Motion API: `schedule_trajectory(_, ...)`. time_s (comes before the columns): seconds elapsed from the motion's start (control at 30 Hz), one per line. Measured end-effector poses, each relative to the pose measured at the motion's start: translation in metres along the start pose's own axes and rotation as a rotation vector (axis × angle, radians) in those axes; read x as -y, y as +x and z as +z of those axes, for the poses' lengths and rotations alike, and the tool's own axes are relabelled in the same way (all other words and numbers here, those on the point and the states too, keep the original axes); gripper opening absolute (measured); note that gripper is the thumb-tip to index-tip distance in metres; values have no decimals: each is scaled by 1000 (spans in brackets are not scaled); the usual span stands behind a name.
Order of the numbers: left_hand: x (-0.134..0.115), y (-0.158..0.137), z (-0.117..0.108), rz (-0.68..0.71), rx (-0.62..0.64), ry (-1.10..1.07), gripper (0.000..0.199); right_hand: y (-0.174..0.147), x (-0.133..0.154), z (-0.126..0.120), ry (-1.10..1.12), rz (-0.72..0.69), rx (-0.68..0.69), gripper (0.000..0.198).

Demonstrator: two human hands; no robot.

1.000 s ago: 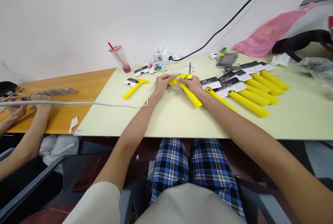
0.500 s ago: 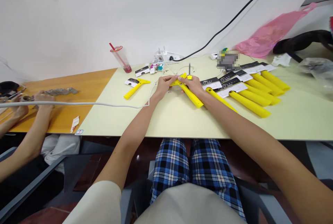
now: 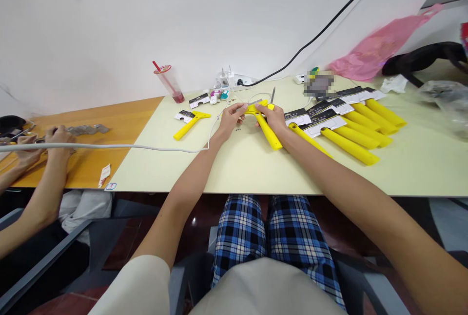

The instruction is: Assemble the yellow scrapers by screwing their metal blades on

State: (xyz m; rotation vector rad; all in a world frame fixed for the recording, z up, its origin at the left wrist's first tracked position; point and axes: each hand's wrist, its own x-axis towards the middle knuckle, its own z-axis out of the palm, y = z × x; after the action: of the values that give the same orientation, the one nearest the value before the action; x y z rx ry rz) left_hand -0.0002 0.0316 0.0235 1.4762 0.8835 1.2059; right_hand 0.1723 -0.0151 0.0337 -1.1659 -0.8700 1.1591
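Both hands are closed on a yellow scraper (image 3: 269,133), held over the table with its handle pointing toward me. My left hand (image 3: 231,118) pinches the left end of its head. On the head's other end are the fingers of my right hand (image 3: 275,117). That same hand also keeps a screwdriver (image 3: 273,95), its metal shaft sticking up and most of its handle hidden. Small metal bits, perhaps screws (image 3: 238,129), lie beside my left hand. Another yellow scraper (image 3: 192,124) rests on the left near a black-and-white card (image 3: 183,116).
Several yellow scrapers (image 3: 351,147) with cards lie in a row at the right. A cup with a straw (image 3: 170,84) and a power strip (image 3: 248,81) stand by the wall. A white cable (image 3: 146,147) crosses the left. A co-worker's hands (image 3: 58,138) handle metal parts there.
The scraper's head has turned slightly and its handle end has shifted a little left. The screwdriver shaft now leans to the right. Both hands keep their hold.
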Motion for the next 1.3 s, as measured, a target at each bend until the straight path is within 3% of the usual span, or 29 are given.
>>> schedule_trajectory(0.37, -2, 3, -5, -61, -55, -122, 29, 5, 3, -3, 68, 45, -57, 40)
schedule_trajectory(0.63, -10, 1, -10, -142, 57, -235, 40, 9, 7, -7, 57, 99, -8, 43)
schedule_trajectory(0.93, -13, -1, -9, -146, 101, -251, 47, 16, 4, -12, 47, 149, 97, 49)
schedule_trajectory(1.3, -17, -4, -8, -177, 163, -291, 47, 15, 4, -12, 74, 140, 119, 39)
